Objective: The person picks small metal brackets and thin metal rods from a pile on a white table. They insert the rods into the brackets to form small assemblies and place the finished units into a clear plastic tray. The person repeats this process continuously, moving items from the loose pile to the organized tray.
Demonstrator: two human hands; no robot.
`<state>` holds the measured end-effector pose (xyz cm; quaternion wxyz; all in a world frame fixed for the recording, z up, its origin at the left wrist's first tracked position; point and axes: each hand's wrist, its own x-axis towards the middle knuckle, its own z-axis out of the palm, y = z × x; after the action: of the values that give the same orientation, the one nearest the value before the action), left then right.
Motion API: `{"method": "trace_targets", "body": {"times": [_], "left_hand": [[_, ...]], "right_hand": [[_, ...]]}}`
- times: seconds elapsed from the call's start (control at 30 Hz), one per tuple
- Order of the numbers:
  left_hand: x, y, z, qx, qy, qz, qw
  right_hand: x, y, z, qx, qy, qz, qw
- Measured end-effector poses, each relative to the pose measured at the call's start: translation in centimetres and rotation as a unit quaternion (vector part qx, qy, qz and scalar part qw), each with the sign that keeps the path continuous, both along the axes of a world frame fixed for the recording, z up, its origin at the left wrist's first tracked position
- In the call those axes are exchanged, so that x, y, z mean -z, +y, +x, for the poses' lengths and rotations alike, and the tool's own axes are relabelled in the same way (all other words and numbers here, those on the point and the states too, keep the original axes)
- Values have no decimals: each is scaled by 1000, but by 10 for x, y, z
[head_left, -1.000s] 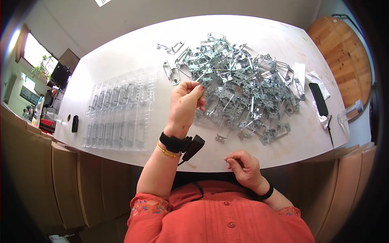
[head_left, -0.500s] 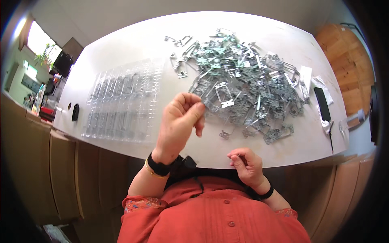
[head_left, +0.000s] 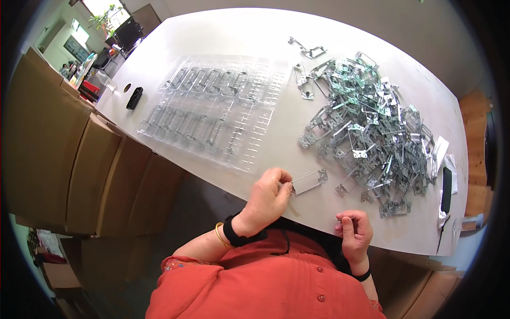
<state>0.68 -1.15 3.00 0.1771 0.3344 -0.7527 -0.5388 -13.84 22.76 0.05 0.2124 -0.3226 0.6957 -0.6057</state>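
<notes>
While sitting at the white table [head_left: 223, 32], sorting metal brackets, by the look of it. Left of the bracket pile [head_left: 366, 122]: clear plastic tray [head_left: 218, 106], slots seemingly unfilled. Nearer than the pile, left hand [head_left: 268, 199] pinching one bracket [head_left: 308, 182] by its end. Right hand [head_left: 355, 231] curled shut, holding something tiny, can't tell what. Probably needs seating in a tray slot next. Cardboard boxes [head_left: 79, 159] far left.

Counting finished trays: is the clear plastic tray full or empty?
Looks empty: the clear plastic tray shows only bare see-through slots; the metal brackets lie beside it.
</notes>
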Motion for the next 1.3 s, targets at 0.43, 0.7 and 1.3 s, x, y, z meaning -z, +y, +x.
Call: {"method": "trace_targets", "body": {"times": [0.43,0.7,1.3], "left_hand": [[20,27,-31,127,9,-321,939],[20,25,-24,153,21,-334,930],[30,37,-30,178,58,-385,904]], "right_hand": [[-4,-5,2,26,-30,40,998],[-4,-7,4,37,-12,57,998],[-4,-14,4,48,-13,15,999]]}}
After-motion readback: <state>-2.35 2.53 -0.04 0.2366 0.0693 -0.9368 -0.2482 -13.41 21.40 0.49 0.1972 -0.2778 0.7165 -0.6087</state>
